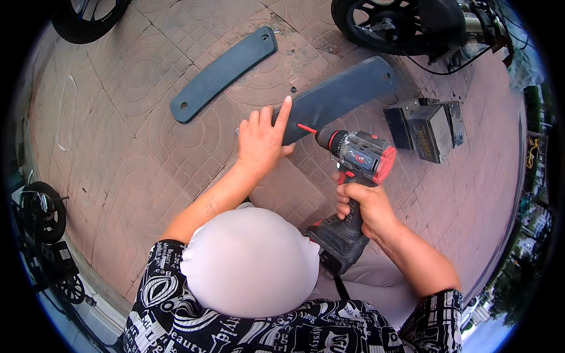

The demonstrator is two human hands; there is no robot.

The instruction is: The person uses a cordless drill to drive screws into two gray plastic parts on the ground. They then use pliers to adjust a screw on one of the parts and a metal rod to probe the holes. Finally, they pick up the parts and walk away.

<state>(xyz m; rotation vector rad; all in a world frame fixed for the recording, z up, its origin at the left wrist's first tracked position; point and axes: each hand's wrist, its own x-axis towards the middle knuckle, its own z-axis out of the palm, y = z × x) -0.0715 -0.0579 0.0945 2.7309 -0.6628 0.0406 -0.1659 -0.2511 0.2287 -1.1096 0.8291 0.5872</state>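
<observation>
My left hand (262,136) grips the near left end of a long dark grey plastic panel (347,91), its index finger stretched along the edge. The panel lies slanted, its far end up to the right, with a hole near that end. In my right hand (368,206) is a black and red cordless drill (359,156), gripped by its handle. The drill's red-tipped bit (306,128) points left over the panel's near edge, close to my left hand. I cannot tell whether it touches the panel.
A similar panel (226,73) with holes at both ends lies beyond on the paving (159,153). Several dark box-shaped blocks (429,129) stand at right. A motorbike wheel (382,26) is at the upper right, a tyre (88,26) at the upper left, a wire loop (67,112) at left.
</observation>
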